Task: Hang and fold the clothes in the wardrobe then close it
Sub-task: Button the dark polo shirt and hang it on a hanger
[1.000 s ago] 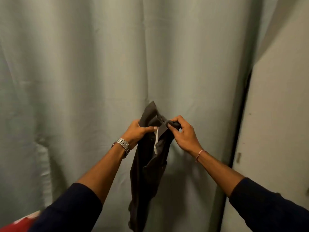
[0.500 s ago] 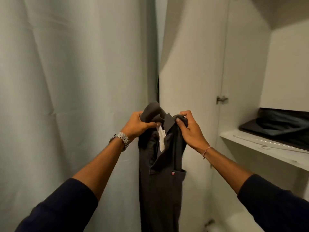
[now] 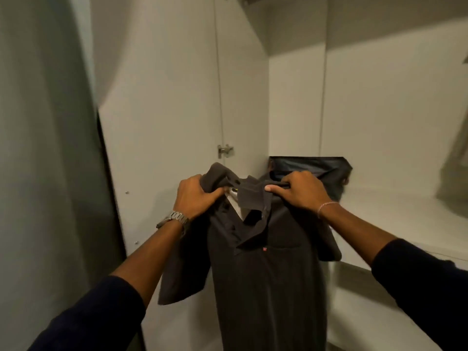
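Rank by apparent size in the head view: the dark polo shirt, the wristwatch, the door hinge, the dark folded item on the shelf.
1. dark polo shirt
2. dark folded item, partly hidden
3. wristwatch
4. door hinge, though farther away

Dark navy sleeves [image 3: 83, 317] pushed up both forearms, a steel link watch [image 3: 174, 219] left, a thin bracelet [image 3: 326, 206] right.

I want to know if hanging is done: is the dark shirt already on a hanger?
No. Both the left hand and right hand grip the shirt at its collar.
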